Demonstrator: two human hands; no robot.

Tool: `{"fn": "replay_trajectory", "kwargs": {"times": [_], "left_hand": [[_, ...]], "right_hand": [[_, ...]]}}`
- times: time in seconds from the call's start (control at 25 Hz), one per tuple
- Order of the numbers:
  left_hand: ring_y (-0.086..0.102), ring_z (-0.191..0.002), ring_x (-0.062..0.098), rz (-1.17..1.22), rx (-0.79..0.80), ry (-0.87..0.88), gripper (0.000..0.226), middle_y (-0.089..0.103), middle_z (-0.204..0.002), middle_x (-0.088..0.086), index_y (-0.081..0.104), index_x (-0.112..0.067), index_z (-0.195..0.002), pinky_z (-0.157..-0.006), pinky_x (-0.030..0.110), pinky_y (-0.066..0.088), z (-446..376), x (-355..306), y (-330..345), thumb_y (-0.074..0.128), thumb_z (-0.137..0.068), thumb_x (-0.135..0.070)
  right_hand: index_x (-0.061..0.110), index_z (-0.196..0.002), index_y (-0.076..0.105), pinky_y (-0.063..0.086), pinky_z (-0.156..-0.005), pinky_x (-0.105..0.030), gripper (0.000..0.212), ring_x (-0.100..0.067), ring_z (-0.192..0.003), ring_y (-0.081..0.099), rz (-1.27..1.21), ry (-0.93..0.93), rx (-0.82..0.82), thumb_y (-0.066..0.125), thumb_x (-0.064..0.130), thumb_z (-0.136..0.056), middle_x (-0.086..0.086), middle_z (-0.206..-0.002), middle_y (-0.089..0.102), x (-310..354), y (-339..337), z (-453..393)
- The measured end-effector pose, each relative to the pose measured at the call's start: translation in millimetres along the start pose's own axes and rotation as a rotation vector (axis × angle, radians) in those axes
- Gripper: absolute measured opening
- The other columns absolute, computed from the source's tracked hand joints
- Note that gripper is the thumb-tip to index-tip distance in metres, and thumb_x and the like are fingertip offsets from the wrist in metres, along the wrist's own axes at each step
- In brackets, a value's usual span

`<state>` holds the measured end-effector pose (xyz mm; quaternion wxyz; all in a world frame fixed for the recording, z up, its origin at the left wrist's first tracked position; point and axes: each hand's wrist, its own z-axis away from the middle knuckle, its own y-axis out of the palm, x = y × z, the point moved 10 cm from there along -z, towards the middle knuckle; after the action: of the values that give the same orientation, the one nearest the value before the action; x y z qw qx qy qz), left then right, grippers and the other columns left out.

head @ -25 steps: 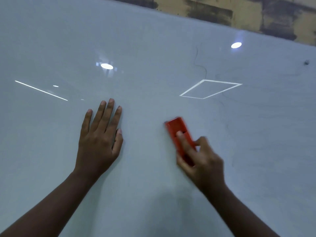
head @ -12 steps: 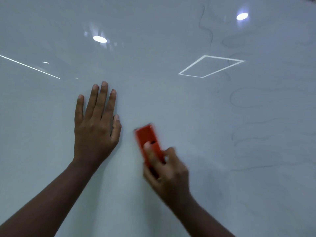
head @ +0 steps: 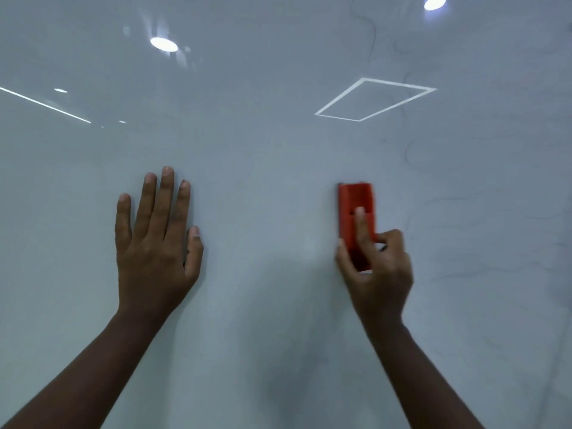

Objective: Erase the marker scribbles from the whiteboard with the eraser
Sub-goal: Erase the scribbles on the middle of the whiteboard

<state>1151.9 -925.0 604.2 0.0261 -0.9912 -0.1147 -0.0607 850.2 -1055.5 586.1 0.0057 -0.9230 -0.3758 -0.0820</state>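
Note:
A glossy whiteboard (head: 263, 150) fills the whole view. My right hand (head: 377, 267) grips a red eraser (head: 354, 202) and holds it upright against the board, right of centre, with the index finger laid along its back. My left hand (head: 154, 239) lies flat on the board to the left, fingers straight and pointing up. Faint grey marker scribbles (head: 414, 156) curl over the right part of the board, to the right of the eraser and above it. The board's left and middle show no marks.
Ceiling lights reflect in the board as a bright oval (head: 164, 44), a second spot (head: 435, 3), a white rectangle outline (head: 374, 99) and a thin line (head: 46, 105). No edge of the board is visible.
My right hand swept the eraser left toward my left hand, then back to the right, and the eraser now stands upright instead of tilted. The view dropped, hiding the board's top edge. My left hand stayed flat.

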Motion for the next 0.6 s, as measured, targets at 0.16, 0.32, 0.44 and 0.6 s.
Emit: {"fn": "replay_trajectory", "kwargs": {"times": [0.16, 0.32, 0.44, 0.6], "left_hand": [[0.012, -0.164, 0.034, 0.007, 0.028, -0.049, 0.062, 0.017, -0.175, 0.018, 0.025, -0.004, -0.167, -0.132, 0.057, 0.007, 23, -5, 3, 0.039, -0.109, -0.024], [0.014, -0.163, 0.038, 0.002, 0.048, -0.065, 0.062, 0.017, -0.174, 0.021, 0.023, -0.005, -0.167, -0.132, 0.058, 0.006, 38, -10, 6, 0.038, -0.11, -0.025], [0.013, -0.163, 0.038, 0.009, 0.05, -0.084, 0.063, 0.017, -0.174, 0.021, 0.022, -0.005, -0.167, -0.131, 0.059, 0.006, 47, -14, 8, 0.039, -0.11, -0.024], [0.011, -0.163, 0.037, 0.013, 0.062, -0.094, 0.065, 0.016, -0.174, 0.021, 0.02, -0.006, -0.168, -0.131, 0.06, 0.006, 61, -17, 10, 0.04, -0.109, -0.025]], "right_hand": [[0.029, -0.152, 0.051, 0.052, -0.074, -0.046, 0.059, -0.018, -0.083, 0.045, -0.036, 0.233, -0.017, 0.069, 0.037, -0.097, -0.001, -0.096, 0.049, -56, -13, 37], [0.027, -0.149, 0.055, 0.048, -0.084, -0.04, 0.058, -0.024, -0.089, 0.047, -0.097, 0.257, 0.047, 0.072, 0.032, -0.094, -0.005, -0.098, 0.05, -31, -7, 57], [0.026, -0.145, 0.059, 0.043, -0.083, -0.038, 0.057, -0.03, -0.088, 0.05, -0.189, 0.018, 0.182, 0.075, 0.022, -0.091, -0.008, -0.099, 0.053, 41, 11, 100], [0.041, -0.145, 0.057, 0.046, -0.076, -0.042, 0.069, -0.029, -0.09, 0.055, -0.17, -0.238, 0.366, 0.081, 0.016, -0.086, -0.009, -0.103, 0.061, 82, 21, 200]]}}
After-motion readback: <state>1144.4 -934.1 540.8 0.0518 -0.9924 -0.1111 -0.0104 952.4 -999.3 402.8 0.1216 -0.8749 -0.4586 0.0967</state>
